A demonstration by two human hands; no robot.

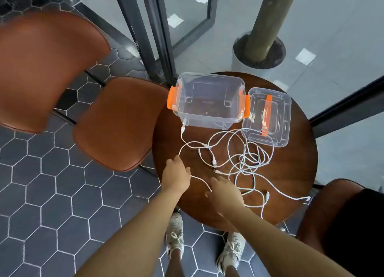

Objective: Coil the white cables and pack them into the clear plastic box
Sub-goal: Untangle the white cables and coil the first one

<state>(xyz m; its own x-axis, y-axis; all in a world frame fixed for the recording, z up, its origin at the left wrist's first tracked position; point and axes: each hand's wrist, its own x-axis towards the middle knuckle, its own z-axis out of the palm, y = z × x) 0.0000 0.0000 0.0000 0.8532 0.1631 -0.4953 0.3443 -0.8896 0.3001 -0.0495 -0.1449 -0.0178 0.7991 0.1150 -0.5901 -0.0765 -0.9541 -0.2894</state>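
Observation:
Several white cables lie tangled on the round wooden table. The clear plastic box with orange latches stands open and empty at the table's far side. Its clear lid lies flat just to its right. One cable plug rests against the box's near left corner. My left hand is at the table's near left edge, fingers curled over one cable strand. That strand runs on to my right hand, which is palm down with the strand going under its thumb side.
A brown padded chair stands close on the table's left, and another chair is at the near right. A planter with a trunk stands behind glass and dark door frames beyond the table. My feet are under the near edge.

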